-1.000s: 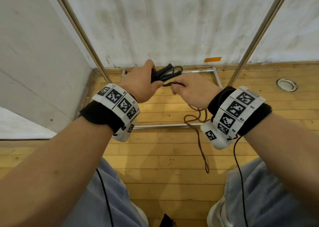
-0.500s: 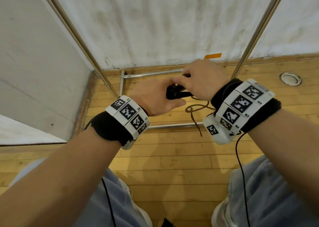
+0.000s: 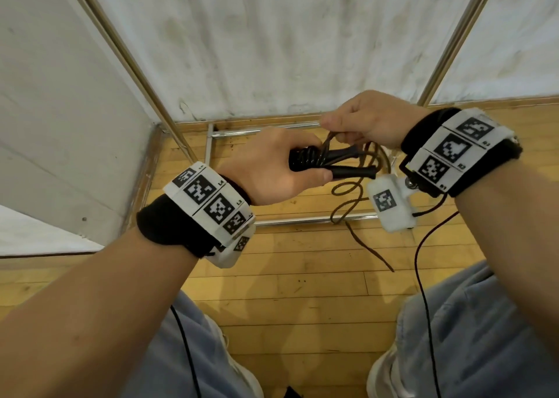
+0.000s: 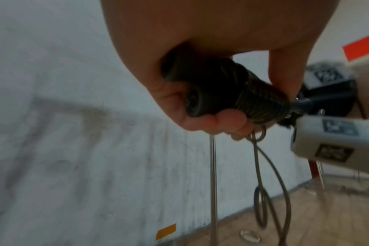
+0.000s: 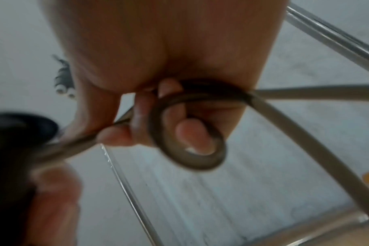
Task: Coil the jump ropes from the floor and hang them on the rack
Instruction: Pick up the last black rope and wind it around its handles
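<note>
Clenching rope-wrapped handles (image 3: 338, 163), left hand (image 3: 269, 167); right hand (image 3: 370, 122) pinching rope (image 5: 185, 133) loop.

Room corner with plank floor and streaked white walls

A wooden plank floor (image 3: 290, 279) in a yellow-brown tone is seen, bordered by a wooden skirting strip (image 3: 496, 102) at the foot of the rear wall (image 3: 287, 43), which is finished in streaked, scuffed white. A plain white side wall (image 3: 60, 125) is joined to it at the left. An orange marker (image 4: 165, 231) is fixed low on the wall, and a round metal fitting (image 4: 250, 236) is set into the floor.
</note>
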